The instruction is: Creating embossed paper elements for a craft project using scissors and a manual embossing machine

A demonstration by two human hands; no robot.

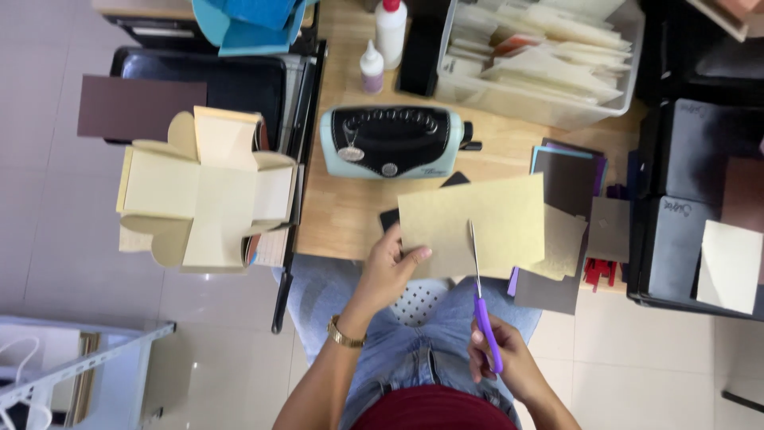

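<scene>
Wooden desk ahead carries a pale-blue die-cutting machine, two glue bottles and a clear bin of paper scraps. Over our lap, our left hand pinches the tan card sheet at its lower-left corner. Our right hand is closed around the purple-handled scissors, blades cutting upward into the sheet's bottom edge.

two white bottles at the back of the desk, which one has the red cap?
The taller bottle, farther back at the frame's top edge. The shorter bottle in front of it, nearer the pale blue machine, has a plain white pointed nozzle.
</scene>
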